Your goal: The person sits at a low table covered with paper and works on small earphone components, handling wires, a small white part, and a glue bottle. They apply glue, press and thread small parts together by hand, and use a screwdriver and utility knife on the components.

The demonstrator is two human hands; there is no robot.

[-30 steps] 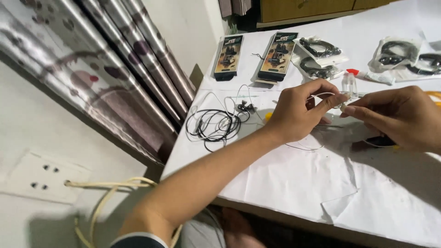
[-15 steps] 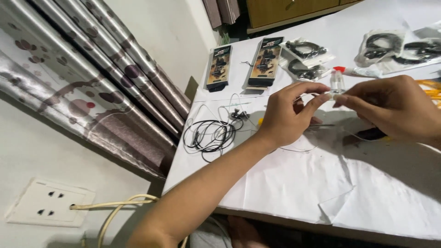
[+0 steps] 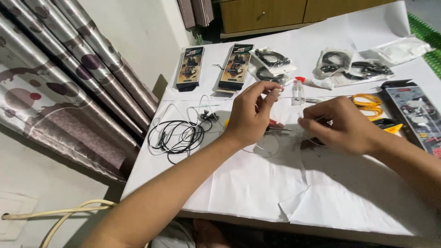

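left hand [image 3: 251,117] pinching thin wire [image 3: 287,97] | right hand [image 3: 342,124] pinching its other end | wire taut between hands

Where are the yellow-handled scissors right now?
In the head view, the yellow-handled scissors lie on the white-covered table, just beyond the right hand, right of the small clear bottle.

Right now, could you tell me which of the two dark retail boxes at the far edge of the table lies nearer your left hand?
The right-hand box; it lies just beyond the left hand, while the other box sits farther left.
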